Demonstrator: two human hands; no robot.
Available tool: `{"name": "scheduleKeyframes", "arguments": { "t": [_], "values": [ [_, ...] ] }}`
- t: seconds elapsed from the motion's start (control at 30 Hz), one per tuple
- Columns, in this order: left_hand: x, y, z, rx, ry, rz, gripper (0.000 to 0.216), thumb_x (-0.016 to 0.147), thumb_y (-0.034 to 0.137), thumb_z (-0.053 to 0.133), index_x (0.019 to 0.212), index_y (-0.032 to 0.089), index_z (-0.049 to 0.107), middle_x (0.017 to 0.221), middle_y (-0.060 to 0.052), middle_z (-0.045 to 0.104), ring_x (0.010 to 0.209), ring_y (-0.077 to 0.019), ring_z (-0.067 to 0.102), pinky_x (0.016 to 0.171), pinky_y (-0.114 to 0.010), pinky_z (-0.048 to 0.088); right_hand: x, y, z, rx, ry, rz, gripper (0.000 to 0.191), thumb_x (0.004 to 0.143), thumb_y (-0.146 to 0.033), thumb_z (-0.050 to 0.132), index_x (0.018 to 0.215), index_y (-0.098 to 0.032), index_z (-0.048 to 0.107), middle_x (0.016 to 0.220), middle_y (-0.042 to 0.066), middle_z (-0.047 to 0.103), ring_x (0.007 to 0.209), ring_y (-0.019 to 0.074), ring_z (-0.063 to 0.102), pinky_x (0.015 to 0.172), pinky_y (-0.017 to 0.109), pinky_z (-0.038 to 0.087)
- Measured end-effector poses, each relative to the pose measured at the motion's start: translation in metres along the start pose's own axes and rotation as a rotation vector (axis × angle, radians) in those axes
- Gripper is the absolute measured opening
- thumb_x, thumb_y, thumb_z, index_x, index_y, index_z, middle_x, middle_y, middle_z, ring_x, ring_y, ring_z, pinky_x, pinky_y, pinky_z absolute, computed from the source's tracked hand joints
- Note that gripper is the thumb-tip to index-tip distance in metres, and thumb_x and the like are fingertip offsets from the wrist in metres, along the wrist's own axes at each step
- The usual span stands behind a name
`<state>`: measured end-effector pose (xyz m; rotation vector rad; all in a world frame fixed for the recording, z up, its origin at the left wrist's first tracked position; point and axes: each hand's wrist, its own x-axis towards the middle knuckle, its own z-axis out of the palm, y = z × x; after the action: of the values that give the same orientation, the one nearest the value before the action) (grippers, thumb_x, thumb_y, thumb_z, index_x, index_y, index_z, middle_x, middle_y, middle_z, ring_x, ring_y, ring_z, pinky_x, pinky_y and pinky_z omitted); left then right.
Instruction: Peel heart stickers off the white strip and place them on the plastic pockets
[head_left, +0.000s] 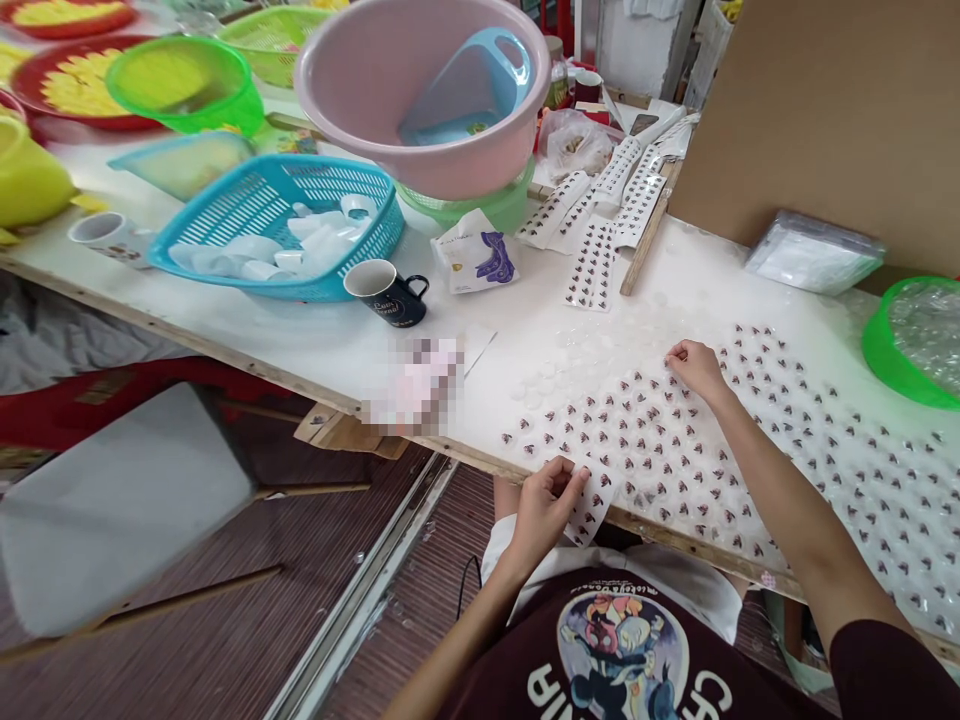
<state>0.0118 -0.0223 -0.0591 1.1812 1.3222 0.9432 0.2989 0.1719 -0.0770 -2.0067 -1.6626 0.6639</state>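
Note:
My left hand (547, 502) pinches a white sheet of small dark stickers (591, 508) between thumb and fingers at the table's near edge. My right hand (696, 368) reaches over the table with thumb and forefinger together, close to the surface; whatever lies between the fingertips is too small to make out. Around and below it, rows of small clear round pieces (679, 455), each with a dark sticker, cover the tabletop. Beyond them, similar clear rounds (577, 350) without stickers lie toward the far left.
More sticker sheets (592, 265) lie farther back beside a wooden strip (643, 245). To the left are a dark mug (394, 300), a white packet (474, 262), a blue basket (277, 285) of white pieces and a large pink basin (427, 165). A green basin (889, 350) stands at right.

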Motion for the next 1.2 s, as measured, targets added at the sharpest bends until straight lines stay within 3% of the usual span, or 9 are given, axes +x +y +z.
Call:
{"name": "scheduleKeyframes", "arguments": {
  "t": [0.37, 0.57, 0.73, 0.83, 0.9, 0.93, 1.0, 1.1, 1.2],
  "values": [
    [0.001, -0.001, 0.000, -0.002, -0.005, 0.004, 0.041, 0.089, 0.053, 0.061, 0.069, 0.018, 0.051, 0.055, 0.006, 0.038, 0.049, -0.0085, 0.033, 0.048, -0.021, 0.023, 0.004, -0.001, 0.003, -0.251, -0.029, -0.080, 0.008, 0.079, -0.017, 0.056, 0.073, -0.023, 0.056, 0.075, 0.003, 0.069, 0.074, 0.0216, 0.061, 0.083, 0.037, 0.043],
    [0.001, 0.001, 0.002, -0.019, -0.001, -0.002, 0.042, 0.087, 0.054, 0.063, 0.070, 0.017, 0.053, 0.056, 0.005, 0.041, 0.051, -0.0087, 0.035, 0.049, -0.021, 0.024, 0.000, -0.016, 0.003, -0.386, -0.024, -0.111, 0.020, 0.078, -0.012, 0.059, 0.096, -0.020, 0.059, 0.070, 0.004, 0.064, 0.074, 0.0250, 0.060, 0.088, 0.043, 0.038],
    [-0.005, 0.007, 0.003, -0.099, -0.022, -0.018, 0.046, 0.083, 0.059, 0.066, 0.069, 0.017, 0.051, 0.056, 0.005, 0.042, 0.052, -0.0084, 0.035, 0.049, -0.021, 0.024, -0.005, -0.023, -0.007, -0.483, 0.006, -0.118, 0.006, 0.080, -0.016, 0.058, 0.078, -0.016, 0.064, 0.094, 0.017, 0.064, 0.090, 0.0315, 0.060, 0.091, 0.049, 0.036],
    [-0.007, 0.016, -0.002, -0.139, 0.004, 0.007, 0.048, 0.083, 0.061, 0.066, 0.070, 0.017, 0.052, 0.057, 0.004, 0.044, 0.053, -0.0085, 0.037, 0.050, -0.021, 0.026, -0.026, -0.032, -0.015, -0.445, 0.097, -0.134, 0.017, 0.085, -0.020, 0.053, 0.084, -0.015, 0.070, 0.100, 0.018, 0.065, 0.092, 0.0309, 0.060, 0.092, 0.051, 0.037],
    [-0.008, 0.023, -0.006, -0.134, 0.041, 0.034, 0.047, 0.084, 0.060, 0.065, 0.070, 0.017, 0.054, 0.059, 0.004, 0.046, 0.054, -0.0090, 0.040, 0.050, -0.021, 0.028, -0.057, -0.044, -0.017, -0.242, 0.147, -0.207, 0.026, 0.092, -0.026, 0.047, 0.093, -0.015, 0.071, 0.100, 0.017, 0.067, 0.089, 0.0285, 0.061, 0.089, 0.048, 0.043],
    [-0.009, 0.026, -0.007, -0.117, 0.065, 0.049, 0.045, 0.085, 0.058, 0.065, 0.070, 0.017, 0.054, 0.058, 0.003, 0.047, 0.054, -0.0090, 0.040, 0.050, -0.021, 0.029, -0.078, -0.052, -0.017, -0.100, 0.119, -0.242, 0.029, 0.095, -0.032, 0.047, 0.098, -0.016, 0.071, 0.100, 0.016, 0.068, 0.085, 0.0268, 0.062, 0.083, 0.045, 0.046],
    [-0.009, 0.029, -0.005, -0.062, 0.116, 0.080, 0.043, 0.088, 0.054, 0.064, 0.070, 0.017, 0.055, 0.057, 0.004, 0.047, 0.053, -0.0090, 0.041, 0.050, -0.021, 0.030, -0.121, -0.068, -0.013, 0.165, -0.138, -0.267, 0.036, 0.096, -0.047, 0.049, 0.107, -0.020, 0.071, 0.099, 0.013, 0.070, 0.078, 0.0238, 0.062, 0.069, 0.037, 0.051],
    [-0.006, 0.029, 0.000, 0.029, 0.133, 0.140, 0.038, 0.092, 0.050, 0.061, 0.075, 0.017, 0.061, 0.057, 0.003, 0.051, 0.053, -0.0102, 0.044, 0.051, -0.022, 0.035, -0.170, -0.083, -0.005, 0.309, -0.463, -0.302, 0.036, 0.090, -0.054, 0.061, 0.107, -0.024, 0.070, 0.093, 0.007, 0.071, 0.077, 0.0222, 0.063, 0.065, 0.032, 0.050],
    [0.008, 0.031, -0.012, 0.214, 0.013, 0.203, 0.036, 0.095, 0.050, 0.057, 0.112, 0.020, 0.068, 0.071, -0.001, 0.065, 0.063, -0.0153, 0.058, 0.060, -0.026, 0.046, -0.186, -0.078, -0.001, 0.368, -0.426, -0.222, 0.033, 0.090, -0.054, 0.061, 0.096, -0.023, 0.068, 0.085, 0.005, 0.069, 0.076, 0.0206, 0.061, 0.064, 0.029, 0.047]
  ]
}}
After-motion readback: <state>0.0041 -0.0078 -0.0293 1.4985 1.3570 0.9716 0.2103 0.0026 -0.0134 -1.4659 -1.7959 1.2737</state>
